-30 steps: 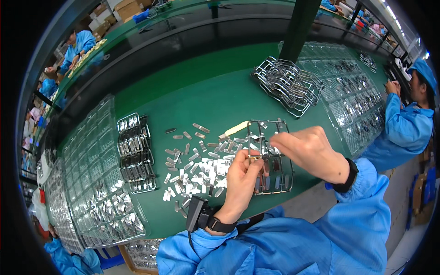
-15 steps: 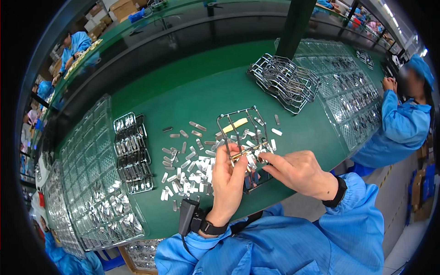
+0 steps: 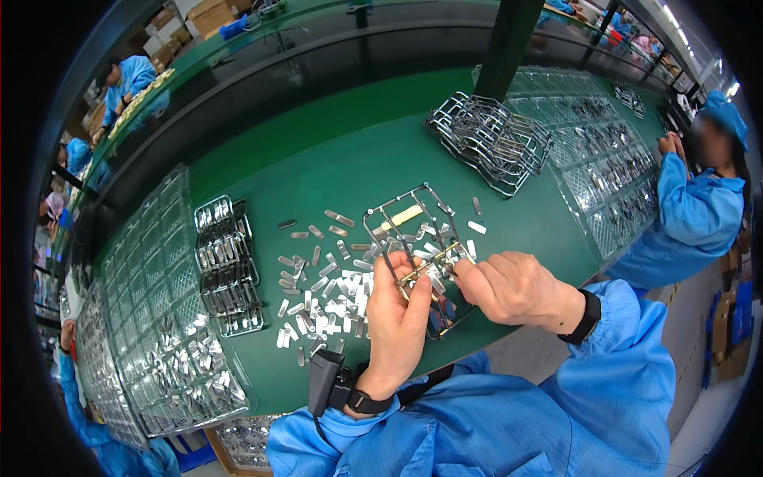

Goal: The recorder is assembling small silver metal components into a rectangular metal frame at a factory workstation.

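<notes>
Before me, tilted up over the table's front part, is a thin dark rectangular wire-like frame (image 3: 397, 198) with crossbars, some of them gold-coloured. My left hand (image 3: 395, 330) is closed round its lower left part, thumb in front. My right hand (image 3: 513, 290) is closed at the frame's right side, thumb and fingers pressed together; whatever is between them is hidden. Many small flat silver metal pieces (image 3: 324, 308) lie scattered on the green table, left of and behind the frame. A yellow strip (image 3: 403, 217) shows through the frame's far end.
At the left stands a row of frames (image 3: 229, 266) filled with shiny pieces, beside clear compartment trays (image 3: 147, 270). A pile of bare frames (image 3: 489, 143) lies by a dark post (image 3: 494, 60). More clear trays (image 3: 584, 147) run along the right, where a co-worker in blue (image 3: 691, 199) sits.
The frame has shifted slightly left and tilted a little. My right hand's fingers have curled in more tightly beside it. My left hand keeps its grip.
</notes>
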{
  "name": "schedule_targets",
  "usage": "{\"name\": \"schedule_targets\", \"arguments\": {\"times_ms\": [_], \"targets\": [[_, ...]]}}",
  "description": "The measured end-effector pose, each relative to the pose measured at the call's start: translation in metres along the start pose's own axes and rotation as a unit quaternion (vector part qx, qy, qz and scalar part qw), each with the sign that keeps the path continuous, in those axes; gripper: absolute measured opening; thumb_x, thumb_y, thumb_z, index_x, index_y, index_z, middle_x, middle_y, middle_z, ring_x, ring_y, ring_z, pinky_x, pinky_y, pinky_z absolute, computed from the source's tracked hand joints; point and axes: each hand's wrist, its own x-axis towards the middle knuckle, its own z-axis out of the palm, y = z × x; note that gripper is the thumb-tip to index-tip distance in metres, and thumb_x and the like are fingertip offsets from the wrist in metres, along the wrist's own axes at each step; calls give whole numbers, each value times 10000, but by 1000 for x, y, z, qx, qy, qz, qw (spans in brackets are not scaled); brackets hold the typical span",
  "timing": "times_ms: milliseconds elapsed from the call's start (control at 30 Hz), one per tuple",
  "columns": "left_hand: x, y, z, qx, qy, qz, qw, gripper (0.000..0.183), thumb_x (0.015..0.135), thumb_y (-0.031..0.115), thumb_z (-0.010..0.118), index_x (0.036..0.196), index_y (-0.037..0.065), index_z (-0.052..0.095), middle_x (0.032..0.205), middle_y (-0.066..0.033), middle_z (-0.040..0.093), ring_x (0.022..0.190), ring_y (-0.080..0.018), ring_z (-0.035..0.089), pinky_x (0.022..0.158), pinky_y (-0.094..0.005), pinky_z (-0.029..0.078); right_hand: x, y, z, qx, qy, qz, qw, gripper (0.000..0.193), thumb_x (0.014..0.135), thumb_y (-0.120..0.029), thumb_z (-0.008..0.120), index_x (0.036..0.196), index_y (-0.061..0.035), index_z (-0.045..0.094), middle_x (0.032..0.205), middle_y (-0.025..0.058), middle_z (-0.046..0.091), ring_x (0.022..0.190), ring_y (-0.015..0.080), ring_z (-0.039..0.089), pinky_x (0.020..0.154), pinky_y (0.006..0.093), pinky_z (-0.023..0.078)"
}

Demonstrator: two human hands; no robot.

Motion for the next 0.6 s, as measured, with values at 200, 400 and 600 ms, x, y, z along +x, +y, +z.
{"name": "schedule_targets", "arguments": {"times_ms": [200,400,600], "targets": [[-4,5,1,89,9,37,995,227,922,86,518,1098,-31,434,827,-81,602,695,-125,615,610,-245,487,7,0,2,58,-24,47,997,112,717,-74,591,746,-41,489,515,-6,410,446,115,494,406,268,393],[-5,5,2,131,14,80,988,218,923,89,520,1093,-27,450,808,-90,619,688,-136,622,588,-259,485,11,7,2,207,-16,133,969,129,826,-62,565,810,-26,442,527,91,494,471,232,563,415,370,422],[-7,5,9,251,9,138,958,209,921,86,522,1092,-19,466,795,-106,631,668,-158,640,588,-278,493,7,8,-5,398,-93,279,869,96,915,-86,479,880,-4,443,535,130,527,499,268,577,445,376,427]]}}
